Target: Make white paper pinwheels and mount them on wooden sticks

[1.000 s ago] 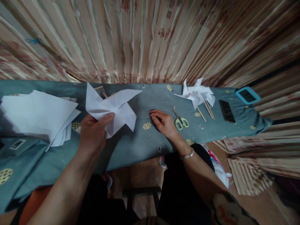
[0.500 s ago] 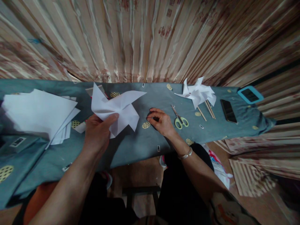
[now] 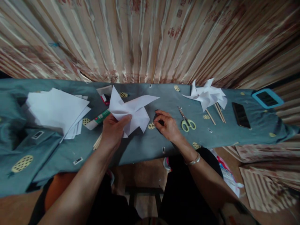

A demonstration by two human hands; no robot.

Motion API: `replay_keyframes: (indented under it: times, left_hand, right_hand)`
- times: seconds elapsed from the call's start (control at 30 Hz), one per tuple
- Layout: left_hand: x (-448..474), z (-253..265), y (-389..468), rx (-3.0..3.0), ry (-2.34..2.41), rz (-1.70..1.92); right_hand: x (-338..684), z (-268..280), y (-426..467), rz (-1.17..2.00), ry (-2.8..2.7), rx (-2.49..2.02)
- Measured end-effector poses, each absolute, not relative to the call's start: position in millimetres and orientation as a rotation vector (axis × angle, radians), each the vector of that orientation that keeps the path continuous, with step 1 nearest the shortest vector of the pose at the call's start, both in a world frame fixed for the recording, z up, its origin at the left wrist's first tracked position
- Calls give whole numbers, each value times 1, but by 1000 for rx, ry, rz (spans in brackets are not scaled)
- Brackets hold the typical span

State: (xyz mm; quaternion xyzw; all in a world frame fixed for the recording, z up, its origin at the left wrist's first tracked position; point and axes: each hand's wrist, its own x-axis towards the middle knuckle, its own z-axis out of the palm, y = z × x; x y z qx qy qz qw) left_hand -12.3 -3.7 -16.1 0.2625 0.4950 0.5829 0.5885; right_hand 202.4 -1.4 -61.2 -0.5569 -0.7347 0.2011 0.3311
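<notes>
A white paper pinwheel [image 3: 138, 114] with pointed, curled blades is held up over the table. My left hand [image 3: 114, 128] grips it from the left, the thumb pressed near its centre and the other fingers hidden behind the paper. Just right of the pinwheel, my right hand [image 3: 168, 125] is closed in a pinch, thumb against fingertips. Anything between those fingertips is too small to make out. Green-handled scissors [image 3: 187, 122] lie right of my right hand, blades pointing away. Beside my left wrist is a green and white tube [image 3: 98, 120], with pale wooden sticks [image 3: 97, 143] partly hidden by that arm.
White paper sheets [image 3: 58, 109] lie in a loose stack at left. A small red and white box [image 3: 105, 97] is behind the tube. Finished pinwheels [image 3: 208, 93] on sticks, a phone [image 3: 241, 115] and a blue-framed device [image 3: 267, 98] lie right. A curtain [image 3: 140, 40] hangs behind.
The view has turned left, so everything sits further right in the picture. The tube and the sticks by my left arm now show more. Both hands keep their holds.
</notes>
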Motion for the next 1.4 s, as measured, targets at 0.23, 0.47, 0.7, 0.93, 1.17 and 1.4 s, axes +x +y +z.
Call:
replay_keyframes:
  times: [0.23, 0.47, 0.7, 0.93, 1.17, 1.4]
  left_hand:
    - [-12, -22, -1, 561, 1141, 1335]
    - [-10, -19, -2, 563, 1159, 1302]
    - [-10, -23, -3, 614, 1188, 1324]
    - [-7, -34, -3, 756, 1202, 1323]
    - [2, -22, -7, 753, 1165, 1330]
    - [7, -18, -15, 788, 1111, 1345]
  right_hand:
    - [199, -58, -7, 484, -2005, -1453]
    - [199, -56, -12, 505, -1992, -1489]
    - [199, -59, -11, 658, -1796, -1457]
    - [202, -39, -10, 999, -1506, -1288]
    - [178, -17, -30, 895, -1563, -1311]
    - [155, -10, -37, 717, -1674, -1331]
